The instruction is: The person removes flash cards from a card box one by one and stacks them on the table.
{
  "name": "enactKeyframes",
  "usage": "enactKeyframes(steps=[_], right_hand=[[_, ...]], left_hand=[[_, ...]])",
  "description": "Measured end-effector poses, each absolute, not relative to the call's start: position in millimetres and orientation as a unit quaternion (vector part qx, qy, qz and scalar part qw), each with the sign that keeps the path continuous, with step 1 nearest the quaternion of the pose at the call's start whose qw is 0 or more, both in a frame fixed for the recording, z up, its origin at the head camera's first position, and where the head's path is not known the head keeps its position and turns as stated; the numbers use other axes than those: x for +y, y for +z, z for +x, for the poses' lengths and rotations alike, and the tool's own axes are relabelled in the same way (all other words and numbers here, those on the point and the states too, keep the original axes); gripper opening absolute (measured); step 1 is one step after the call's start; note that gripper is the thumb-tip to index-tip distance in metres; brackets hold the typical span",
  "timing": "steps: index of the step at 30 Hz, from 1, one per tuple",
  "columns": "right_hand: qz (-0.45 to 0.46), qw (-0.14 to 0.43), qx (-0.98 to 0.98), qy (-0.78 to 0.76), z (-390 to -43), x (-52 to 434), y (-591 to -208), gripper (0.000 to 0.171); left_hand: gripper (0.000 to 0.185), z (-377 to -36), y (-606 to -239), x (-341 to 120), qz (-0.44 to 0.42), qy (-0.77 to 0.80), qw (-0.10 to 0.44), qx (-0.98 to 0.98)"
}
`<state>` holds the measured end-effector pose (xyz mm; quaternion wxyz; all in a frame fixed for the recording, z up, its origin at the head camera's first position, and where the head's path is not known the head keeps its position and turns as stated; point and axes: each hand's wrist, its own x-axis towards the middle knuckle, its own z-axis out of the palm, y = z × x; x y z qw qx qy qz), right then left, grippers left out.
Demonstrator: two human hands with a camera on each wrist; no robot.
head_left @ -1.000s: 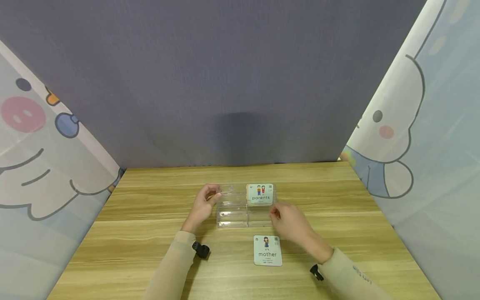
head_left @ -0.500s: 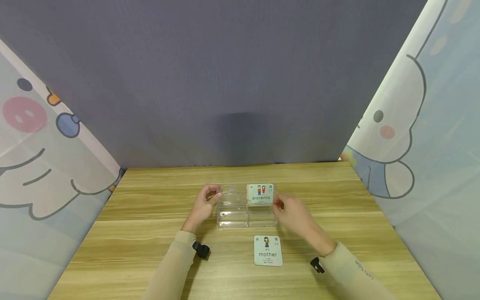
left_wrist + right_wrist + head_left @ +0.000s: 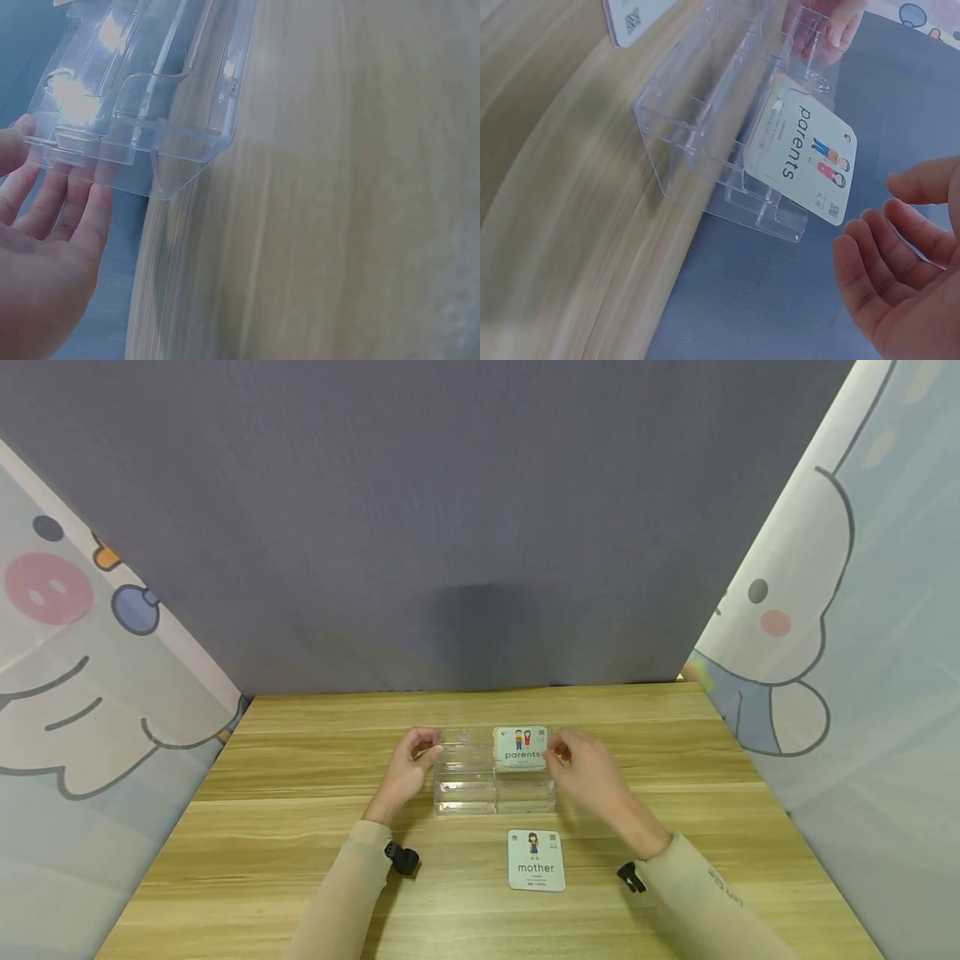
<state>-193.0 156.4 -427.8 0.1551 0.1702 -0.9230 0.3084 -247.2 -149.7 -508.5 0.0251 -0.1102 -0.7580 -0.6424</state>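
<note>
A clear plastic tiered card rack (image 3: 465, 791) stands on the table. My left hand (image 3: 49, 247) grips its left end, thumb on one side and fingers behind the see-through wall. In the rack's upper right part leans a stack of cards with a "parents" card (image 3: 802, 150) in front. My right hand (image 3: 900, 262) is just beside that card's right edge, its fingers loosely bent, and a narrow gap shows between fingertips and card in the right wrist view. On the table in front of the rack lies a "mother" card (image 3: 536, 860), face up.
The wooden table (image 3: 300, 760) ends at a dark grey curtain (image 3: 480, 527) behind the rack. Cartoon-printed curtains (image 3: 885, 610) hang at both sides. Each wrist wears a small black camera.
My right hand has risen along the rack's right side, from its lower tiers to beside the "parents" card. My left hand stays on the rack's left end.
</note>
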Motion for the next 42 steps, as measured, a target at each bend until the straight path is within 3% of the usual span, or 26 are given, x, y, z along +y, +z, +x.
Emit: enactKeyframes(steps=[11, 28, 42], right_hand=[[0.165, 0.150, -0.920, 0.324, -200, 156, -422, 0.017], [0.200, 0.200, -0.914, 0.292, -217, 153, -426, 0.025], [0.204, 0.172, -0.921, 0.283, -229, 150, -436, 0.029]], left_hand=[[0.032, -247, -505, -150, -0.110, -0.645, 0.014, -0.757], [0.032, -247, -510, -150, -0.110, -0.650, 0.019, -0.751], [0.032, -248, -510, -150, -0.109, -0.647, 0.022, -0.754]])
